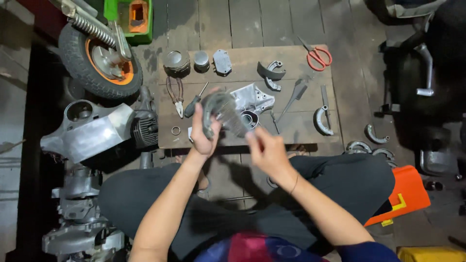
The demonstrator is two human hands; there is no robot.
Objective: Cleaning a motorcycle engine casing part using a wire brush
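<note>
Left hand [204, 133] fingers clamped on a curved brake shoe [213, 109] – right hand [266, 151] pinched shut, blurred, looks like scrubbing it – probably needs flipping next.

Counted across the frame: one wheel [99, 58] at upper left; two round pistons [176, 61] at upper centre of the board [291, 131]; one pair of red scissors [318, 57] upper right; one pair of pliers [175, 94] and one screwdriver [194, 102] centre left; about six curved brake shoes [321, 120], centre to right; one orange case [405, 194] lower right.
</note>
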